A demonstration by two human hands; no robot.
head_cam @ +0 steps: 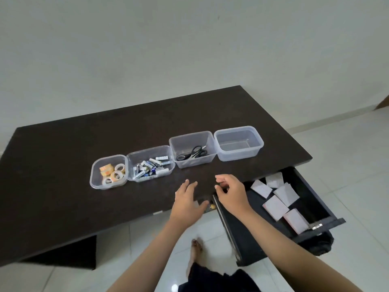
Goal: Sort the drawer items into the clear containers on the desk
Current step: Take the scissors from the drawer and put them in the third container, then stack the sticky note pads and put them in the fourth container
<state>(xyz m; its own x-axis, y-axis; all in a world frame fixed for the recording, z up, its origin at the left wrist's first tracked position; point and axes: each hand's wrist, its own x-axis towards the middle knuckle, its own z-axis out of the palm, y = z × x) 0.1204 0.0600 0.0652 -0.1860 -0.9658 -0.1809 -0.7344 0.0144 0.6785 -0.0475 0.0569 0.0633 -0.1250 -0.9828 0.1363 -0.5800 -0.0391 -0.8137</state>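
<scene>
On the dark desk (63, 148), a row of four clear tubs, side by side and touching or nearly so. Leftmost tub (108, 172): rolls of tape (113, 173), some orange, some pale, lying flat in a heap. Next tub (150, 163): a jumble of batteries (150, 167) pointing every way. Third tub (192, 149): black-handled scissors (192, 154) lying on the bottom, blades toward the right wall. Rightmost tub (239, 143): nothing visible inside. Just below the desk's right front corner, an open black drawer (242, 228) pulled well out, holding several pale paper pads (275, 207) scattered along its right half, some overlapping. Near the desk's front edge, left hand (187, 200) flat, fingers straight and slightly spread, holding nothing, palm down over the tabletop. Beside it, right hand (230, 193) above the drawer's inner corner, fingers curled inward with thumb close to fingertips; whether anything is pinched there, cannot tell. Below, a bare foot (194, 252) on pale floor tiles (347, 165).
</scene>
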